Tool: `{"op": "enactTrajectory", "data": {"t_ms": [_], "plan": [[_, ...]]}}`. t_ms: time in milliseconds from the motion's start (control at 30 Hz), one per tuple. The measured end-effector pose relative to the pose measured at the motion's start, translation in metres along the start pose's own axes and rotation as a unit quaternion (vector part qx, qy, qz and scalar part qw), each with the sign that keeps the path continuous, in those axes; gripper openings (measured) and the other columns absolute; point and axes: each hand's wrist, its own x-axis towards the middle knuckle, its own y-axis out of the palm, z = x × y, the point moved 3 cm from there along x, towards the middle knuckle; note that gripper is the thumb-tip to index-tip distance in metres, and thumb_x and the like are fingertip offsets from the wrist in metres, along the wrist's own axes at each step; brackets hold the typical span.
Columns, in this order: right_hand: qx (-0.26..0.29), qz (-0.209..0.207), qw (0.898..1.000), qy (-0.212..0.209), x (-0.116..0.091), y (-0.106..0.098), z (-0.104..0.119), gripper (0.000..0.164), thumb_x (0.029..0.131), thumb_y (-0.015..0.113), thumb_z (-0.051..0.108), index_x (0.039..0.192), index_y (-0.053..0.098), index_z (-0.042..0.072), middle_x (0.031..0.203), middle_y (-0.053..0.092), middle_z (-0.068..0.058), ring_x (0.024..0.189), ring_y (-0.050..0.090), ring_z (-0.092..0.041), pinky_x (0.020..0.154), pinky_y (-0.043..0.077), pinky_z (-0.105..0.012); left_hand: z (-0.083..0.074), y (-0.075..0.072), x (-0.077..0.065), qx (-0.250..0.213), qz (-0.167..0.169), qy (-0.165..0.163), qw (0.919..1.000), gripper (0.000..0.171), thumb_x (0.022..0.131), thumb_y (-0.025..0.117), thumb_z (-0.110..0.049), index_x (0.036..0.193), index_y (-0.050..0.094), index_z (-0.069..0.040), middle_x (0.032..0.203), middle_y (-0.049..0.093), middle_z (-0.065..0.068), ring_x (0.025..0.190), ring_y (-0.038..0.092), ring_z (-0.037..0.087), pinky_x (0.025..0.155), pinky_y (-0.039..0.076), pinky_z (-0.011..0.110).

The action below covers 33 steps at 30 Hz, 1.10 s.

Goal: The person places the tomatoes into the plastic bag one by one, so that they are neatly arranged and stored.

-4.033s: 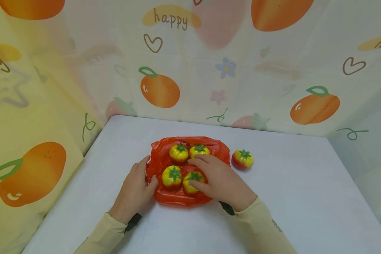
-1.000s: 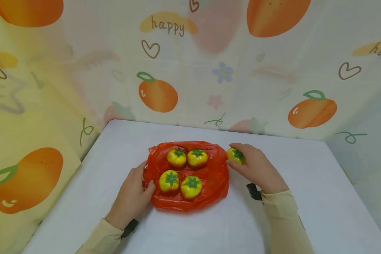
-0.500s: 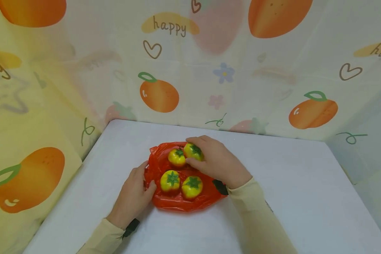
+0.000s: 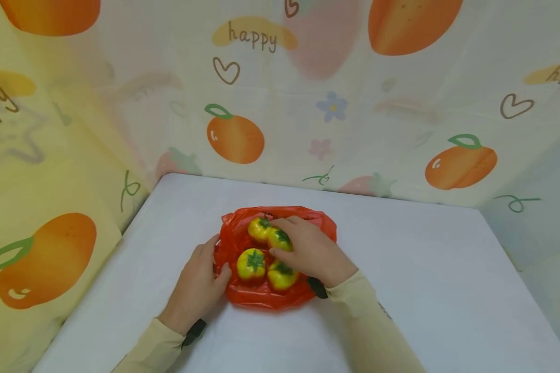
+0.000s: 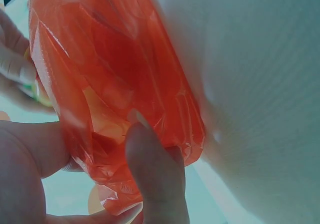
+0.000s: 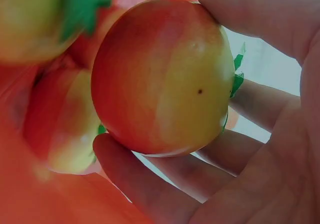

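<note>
An open red plastic bag (image 4: 270, 301) lies on the table with several yellow-and-red toy tomatoes with green star-shaped tops in it, among them a front-left tomato (image 4: 251, 268) and a back-left tomato (image 4: 259, 229). My left hand (image 4: 196, 282) grips the bag's left side, thumb on the near face of the film in the left wrist view, where the red film (image 5: 120, 58) fills the middle. My right hand (image 4: 315, 251) reaches over the bag and holds another tomato (image 6: 160, 78) between thumb and fingertips. That hand covers part of the bag's right side.
The bag sits mid-table on a white tabletop (image 4: 415, 269). A fruit-printed curtain (image 4: 284, 93) stands along the back and both sides of the table.
My right hand has taken the loose tomato from the table right of the bag and carried it left, then lower, among the others. My left hand has stayed on the bag's left side.
</note>
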Motion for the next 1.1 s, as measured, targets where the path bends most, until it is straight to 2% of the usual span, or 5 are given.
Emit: {"op": "enactTrajectory", "data": {"t_ms": [267, 467, 700, 1000, 1100], "plan": [[-0.006, 0.001, 0.999, 0.036, -0.013, 0.001, -0.025, 0.062, 0.099, 0.076, 0.041, 0.155, 0.059, 0.022, 0.154, 0.061, -0.005, 0.141, 0.058, -0.025, 0.115, 0.055, -0.051, 0.004, 0.0, 0.001, 0.005, 0.001, 0.0, 1.0, 0.075, 0.101, 0.067, -0.022, 0.165, 0.034, -0.001, 0.133, 0.06, 0.019, 0.095, 0.058, 0.024, 0.078, 0.059, 0.032], [-0.012, -0.001, 0.998, 0.065, -0.021, 0.002, -0.042, 0.06, 0.099, 0.076, 0.041, 0.152, 0.06, 0.02, 0.159, 0.057, -0.005, 0.143, 0.057, -0.025, 0.117, 0.053, -0.053, 0.002, -0.001, 0.001, -0.001, 0.011, -0.01, 0.9999, 0.076, 0.101, 0.067, -0.023, 0.166, 0.034, -0.001, 0.138, 0.059, 0.02, 0.099, 0.059, 0.026, 0.085, 0.065, 0.038], [-0.014, -0.007, 0.997, 0.069, -0.026, 0.004, -0.056, 0.056, 0.099, 0.077, 0.04, 0.148, 0.062, 0.017, 0.152, 0.062, -0.005, 0.136, 0.061, -0.025, 0.115, 0.054, -0.052, 0.001, 0.001, 0.002, -0.004, 0.015, -0.011, 0.9998, 0.075, 0.102, 0.067, -0.022, 0.166, 0.034, -0.001, 0.14, 0.059, 0.021, 0.104, 0.06, 0.027, 0.091, 0.065, 0.044], [-0.013, -0.006, 0.997, 0.081, -0.031, 0.007, -0.065, 0.056, 0.098, 0.078, 0.039, 0.147, 0.063, 0.016, 0.147, 0.066, -0.006, 0.132, 0.062, -0.025, 0.112, 0.057, -0.052, -0.002, 0.003, 0.002, 0.0, 0.008, 0.004, 1.0, 0.073, 0.102, 0.066, -0.022, 0.164, 0.036, 0.001, 0.133, 0.061, 0.02, 0.099, 0.059, 0.025, 0.085, 0.063, 0.039], [-0.012, -0.002, 0.997, 0.08, -0.03, 0.009, -0.065, 0.057, 0.098, 0.078, 0.04, 0.148, 0.063, 0.016, 0.146, 0.066, -0.006, 0.133, 0.061, -0.024, 0.113, 0.056, -0.052, -0.002, 0.002, 0.001, 0.0, 0.008, 0.002, 1.0, 0.073, 0.102, 0.066, -0.022, 0.164, 0.036, 0.001, 0.134, 0.06, 0.021, 0.101, 0.059, 0.026, 0.087, 0.063, 0.04]]}}
